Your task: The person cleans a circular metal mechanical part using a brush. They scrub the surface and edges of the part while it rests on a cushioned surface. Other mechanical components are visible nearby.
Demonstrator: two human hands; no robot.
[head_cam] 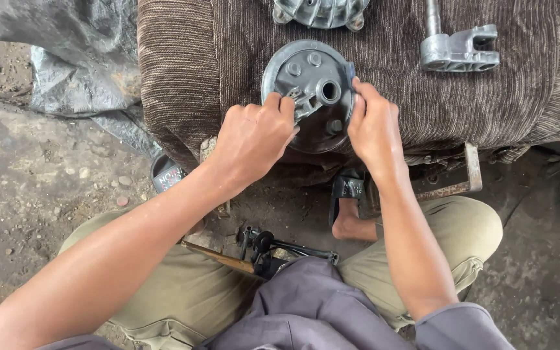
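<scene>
Grey cast metal, dull and scuffed, made up the round plate, with raised bosses and a central bore, lying on a brown ribbed cloth before the seated person. The left hand curled closed at its lower left edge; the right hand pinched its right rim. Both hands hid the plate's lower part. Another casting was cut off above.

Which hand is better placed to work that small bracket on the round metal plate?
Left, probably. The left hand has its fingertips on the bracket on the round metal plate. The right hand grips the plate's right rim, steadying it.
</scene>
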